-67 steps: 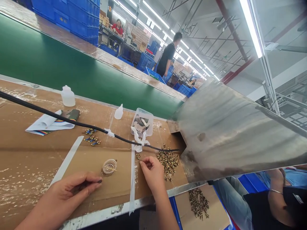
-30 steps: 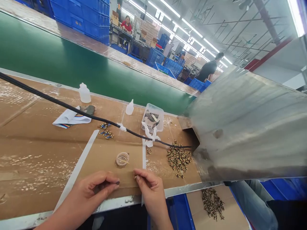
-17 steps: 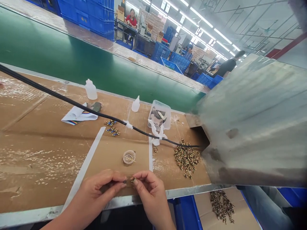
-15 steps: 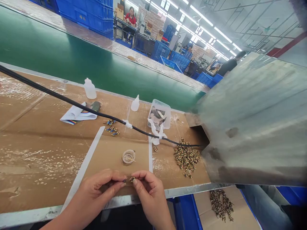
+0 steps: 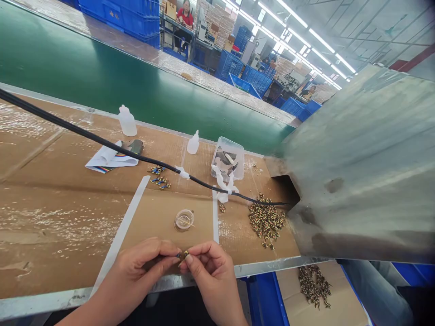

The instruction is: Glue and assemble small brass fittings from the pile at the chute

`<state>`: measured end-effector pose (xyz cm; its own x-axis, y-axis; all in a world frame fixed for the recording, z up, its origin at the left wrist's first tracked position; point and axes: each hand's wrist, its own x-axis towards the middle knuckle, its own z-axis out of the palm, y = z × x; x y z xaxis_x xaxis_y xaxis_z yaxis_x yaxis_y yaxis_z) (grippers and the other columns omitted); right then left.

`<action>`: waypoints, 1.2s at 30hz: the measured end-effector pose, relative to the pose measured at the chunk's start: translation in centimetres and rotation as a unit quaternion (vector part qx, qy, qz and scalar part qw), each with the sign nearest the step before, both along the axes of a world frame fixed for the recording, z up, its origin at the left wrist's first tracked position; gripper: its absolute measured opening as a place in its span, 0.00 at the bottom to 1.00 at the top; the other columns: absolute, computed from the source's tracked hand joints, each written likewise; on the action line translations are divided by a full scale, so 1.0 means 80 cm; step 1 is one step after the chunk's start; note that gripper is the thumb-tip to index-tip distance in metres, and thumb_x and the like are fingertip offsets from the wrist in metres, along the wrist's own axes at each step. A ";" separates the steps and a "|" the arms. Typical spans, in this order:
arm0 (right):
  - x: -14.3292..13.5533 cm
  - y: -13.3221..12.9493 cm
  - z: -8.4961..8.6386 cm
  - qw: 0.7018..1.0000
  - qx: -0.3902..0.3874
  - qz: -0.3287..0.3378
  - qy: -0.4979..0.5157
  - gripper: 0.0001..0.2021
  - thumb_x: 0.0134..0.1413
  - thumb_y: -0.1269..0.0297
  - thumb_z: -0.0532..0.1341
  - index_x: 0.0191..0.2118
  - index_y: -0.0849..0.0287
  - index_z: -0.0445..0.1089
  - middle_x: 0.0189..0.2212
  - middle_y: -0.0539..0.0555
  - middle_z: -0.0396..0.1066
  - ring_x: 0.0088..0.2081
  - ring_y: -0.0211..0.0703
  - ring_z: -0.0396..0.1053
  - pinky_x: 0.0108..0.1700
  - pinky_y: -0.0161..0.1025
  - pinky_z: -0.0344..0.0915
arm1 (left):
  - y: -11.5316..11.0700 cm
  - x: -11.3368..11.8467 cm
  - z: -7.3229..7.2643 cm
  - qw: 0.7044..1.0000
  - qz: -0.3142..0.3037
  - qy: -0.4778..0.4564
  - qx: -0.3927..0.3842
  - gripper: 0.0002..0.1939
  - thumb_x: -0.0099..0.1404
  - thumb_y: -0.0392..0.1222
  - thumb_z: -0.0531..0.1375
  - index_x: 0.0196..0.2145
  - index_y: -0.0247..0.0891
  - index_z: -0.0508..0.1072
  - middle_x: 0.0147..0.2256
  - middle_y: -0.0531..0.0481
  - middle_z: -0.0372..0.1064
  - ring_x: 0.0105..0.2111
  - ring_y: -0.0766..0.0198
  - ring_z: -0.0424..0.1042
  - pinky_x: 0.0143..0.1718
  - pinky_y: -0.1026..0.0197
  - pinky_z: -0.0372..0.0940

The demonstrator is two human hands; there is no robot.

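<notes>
My left hand (image 5: 146, 265) is closed in a pinch on a tiny blue piece (image 5: 178, 256) at its fingertips. Opposite it, my right hand (image 5: 212, 267) pinches a small gold-and-black part (image 5: 184, 255). The two pieces meet, or nearly so, just above the table's front edge; the fingers cover most of both. Beyond the hands stands a small round clear cup (image 5: 184, 220) with a thin stick lying in it. A large pile of small gold-and-black parts (image 5: 267, 218) lies to the right. Farther off to the left are several parts with blue pieces (image 5: 159, 177).
A black cable (image 5: 149, 159) crosses above the cardboard-covered table (image 5: 68, 226). Two white squeeze bottles (image 5: 193, 143), a clear plastic box (image 5: 243, 158) and a folded cloth (image 5: 112, 158) stand behind. A metal housing (image 5: 356, 172) bounds the right side. More parts (image 5: 314, 285) lie lower right.
My hands have come closer, bringing the blue piece and the gold-and-black part together. The camera view has shifted slightly.
</notes>
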<state>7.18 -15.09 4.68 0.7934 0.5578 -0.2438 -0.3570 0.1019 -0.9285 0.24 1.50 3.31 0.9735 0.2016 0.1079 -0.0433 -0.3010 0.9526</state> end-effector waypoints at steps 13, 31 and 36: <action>-0.004 -0.005 0.006 0.977 -0.120 -0.013 -0.175 0.03 0.57 0.65 0.65 0.34 0.58 0.75 0.31 0.54 0.75 0.33 0.42 0.72 0.35 0.36 0.68 | 0.001 0.000 0.002 1.000 -0.003 -0.004 0.015 0.06 0.65 0.41 0.61 0.36 0.49 0.79 0.32 0.56 0.79 0.33 0.65 0.78 0.36 0.71 0.70; -0.011 -0.006 -0.001 0.971 -0.165 -0.029 -0.172 0.05 0.57 0.63 0.65 0.34 0.59 0.75 0.29 0.54 0.75 0.31 0.42 0.73 0.33 0.35 0.69 | -0.005 -0.006 -0.003 0.999 -0.012 -0.013 0.037 0.08 0.68 0.39 0.57 0.38 0.49 0.77 0.33 0.58 0.76 0.34 0.67 0.74 0.37 0.70 0.65; -0.010 -0.005 0.004 0.985 -0.129 -0.024 -0.108 0.09 0.54 0.59 0.67 0.33 0.60 0.74 0.27 0.54 0.76 0.29 0.41 0.72 0.32 0.35 0.68 | -0.007 -0.006 -0.002 1.000 0.000 0.012 0.021 0.07 0.69 0.42 0.57 0.37 0.47 0.76 0.32 0.57 0.75 0.33 0.66 0.73 0.36 0.69 0.64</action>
